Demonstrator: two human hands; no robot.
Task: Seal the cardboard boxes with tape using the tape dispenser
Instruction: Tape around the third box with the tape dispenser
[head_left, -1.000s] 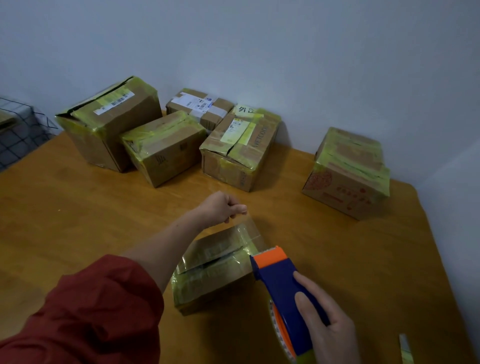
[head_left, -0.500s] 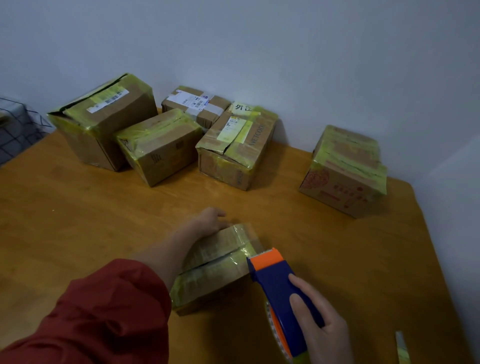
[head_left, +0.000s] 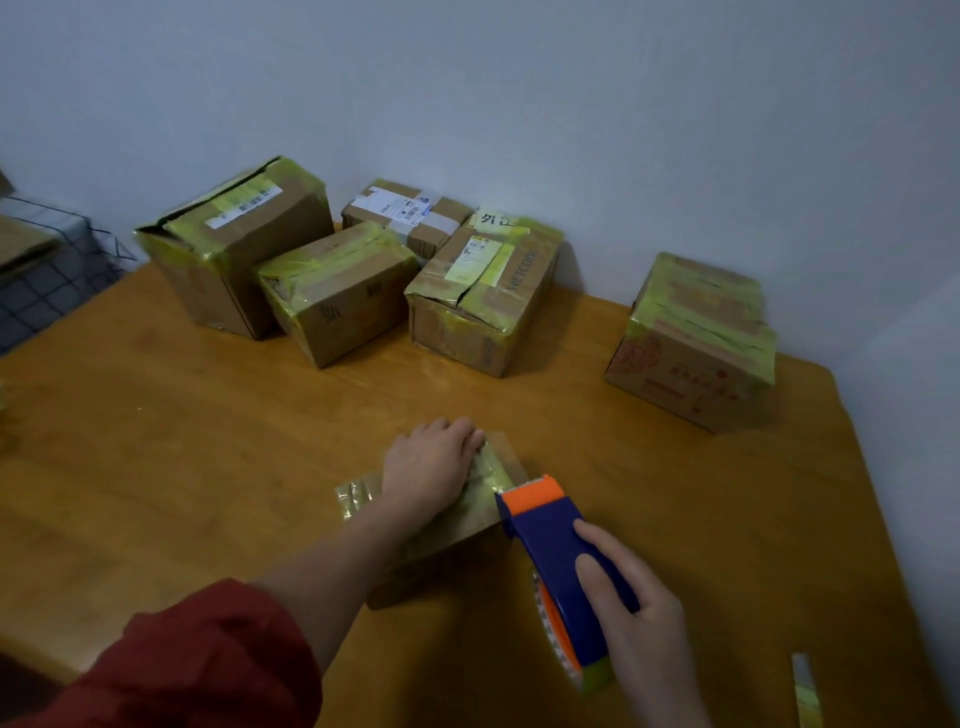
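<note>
Fingers (head_left: 470, 435) pressing tape onto the small box (head_left: 485, 480)
Left hand (head_left: 431, 467) is lying flat on it, mid-table (head_left: 208, 441), probably steadying it, while right hand (head_left: 639, 618) is gripping the tape dispenser (head_left: 550, 551) at its near-right edge, likely tensioning the strip.

Our left fingers (head_left: 462, 434) rest on the near box (head_left: 491, 486), which sits on the desk (head_left: 208, 441). Just right of them, the dispenser (head_left: 550, 551) touches that box's right edge, held in our right fingers (head_left: 597, 571). Beyond the left fingers four boxes (head_left: 337, 291) cluster. Beyond the right fingers, well apart, stands the lone box (head_left: 691, 348).
</note>
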